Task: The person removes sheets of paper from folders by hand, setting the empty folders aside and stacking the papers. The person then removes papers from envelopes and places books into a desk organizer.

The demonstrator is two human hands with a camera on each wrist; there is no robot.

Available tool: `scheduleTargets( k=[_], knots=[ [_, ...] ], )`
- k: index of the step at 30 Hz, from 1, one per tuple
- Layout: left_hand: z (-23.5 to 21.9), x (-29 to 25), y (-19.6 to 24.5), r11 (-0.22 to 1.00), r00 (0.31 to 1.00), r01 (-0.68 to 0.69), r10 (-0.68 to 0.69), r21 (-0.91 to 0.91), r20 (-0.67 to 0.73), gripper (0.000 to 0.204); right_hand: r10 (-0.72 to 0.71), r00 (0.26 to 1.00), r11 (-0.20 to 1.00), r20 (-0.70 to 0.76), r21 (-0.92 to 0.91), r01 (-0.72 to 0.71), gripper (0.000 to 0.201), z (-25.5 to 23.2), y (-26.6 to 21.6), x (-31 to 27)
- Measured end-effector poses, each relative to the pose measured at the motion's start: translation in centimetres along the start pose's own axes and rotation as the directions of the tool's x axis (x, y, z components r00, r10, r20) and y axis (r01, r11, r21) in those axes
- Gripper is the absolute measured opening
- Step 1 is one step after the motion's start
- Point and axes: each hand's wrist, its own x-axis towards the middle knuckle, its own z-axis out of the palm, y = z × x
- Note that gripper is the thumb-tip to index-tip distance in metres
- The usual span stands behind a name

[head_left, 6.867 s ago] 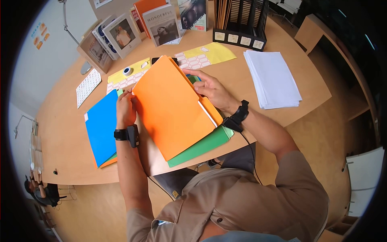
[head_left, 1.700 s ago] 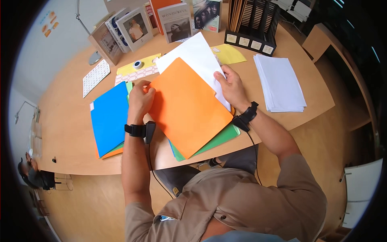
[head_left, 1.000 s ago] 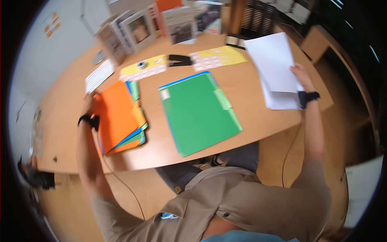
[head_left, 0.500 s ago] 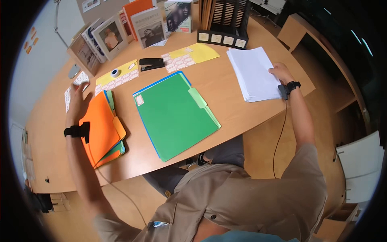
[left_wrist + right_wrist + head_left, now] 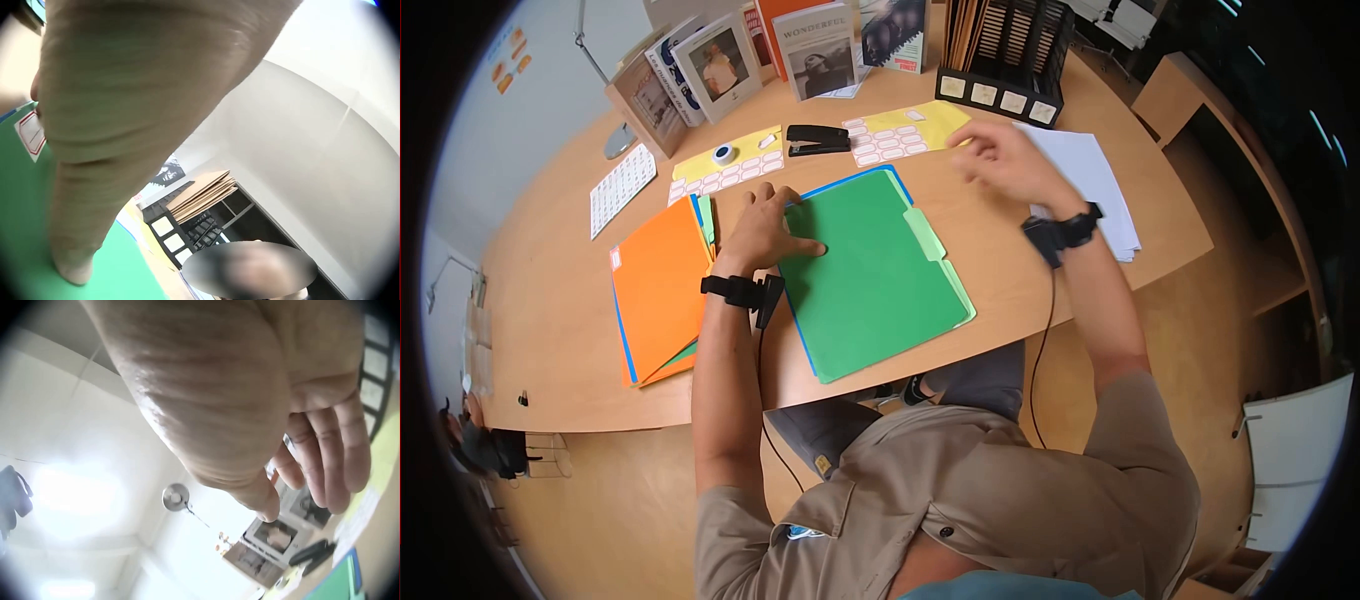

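Note:
A green folder point(image 5: 870, 270) lies in front of the person, with a blue edge point(image 5: 907, 184) showing beneath it. My left hand point(image 5: 760, 232) is spread at its left side, thumb down on the green cover. In the left wrist view the thumb point(image 5: 78, 262) touches the cover near a red-bordered label point(image 5: 31, 132). Raised over the table to the right, my right hand point(image 5: 1015, 165) holds nothing, its fingers loosely bent. Left of the green folder, an orange folder point(image 5: 662, 280) tops a pile of coloured folders.
A stack of white paper point(image 5: 1090, 190) lies at the right, partly behind the right arm. A black stapler point(image 5: 818, 139) and sheets of labels point(image 5: 890, 145) lie beyond the folders. Books point(image 5: 815, 50) and a black file rack point(image 5: 1000, 90) stand at the back.
The orange folder went from the middle onto the left pile, and white sheets taken from it went onto the right stack. Both hands then came back inward, the left to the green folder.

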Motion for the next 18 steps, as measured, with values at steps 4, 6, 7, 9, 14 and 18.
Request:
scheduleTargets(
  k=[4, 6, 7, 9, 14, 18],
  knots=[
    [-0.2, 0.0, -0.4, 0.999, 0.999, 0.047, -0.047, 0.008, -0.014, 0.099, -0.02, 0.994, 0.997, 0.107, 0.074, 0.012, 0.02, 5.6, 2.1, 2.3],
    [-0.3, -0.1, -0.7, 0.998, 0.998, 0.055, -0.055, 0.008, -0.003, 0.103, 0.01, 0.988, 0.991, 0.151, 0.13, -0.03, 0.02, 7.5, 2.9, 2.9],
    [-0.4, -0.1, -0.9, 0.998, 0.998, 0.068, -0.068, -0.012, 0.005, 0.103, 0.037, 0.993, 0.989, 0.108, 0.135, -0.051, 0.019, 8.3, 3.4, 3.0],
    [-0.3, -0.2, -1.3, 0.996, 0.997, 0.081, -0.08, -0.034, 0.016, 0.103, 0.086, 0.994, 0.982, 0.071, 0.164, -0.097, 0.02, 9.4, 4.3, 3.1],
    [-0.7, -0.8, -1.0, 0.995, 0.997, 0.071, -0.073, -0.069, -0.019, 0.093, 0.035, 0.999, 0.99, -0.001, 0.139, -0.034, 0.018, 10.5, 5.8, 2.7],
    [-0.4, -0.7, -0.9, 0.998, 0.995, 0.059, -0.059, -0.009, -0.085, 0.068, 0.018, 1.0, 0.991, -0.013, 0.13, -0.016, 0.018, 10.6, 5.6, 2.3]
  ],
)
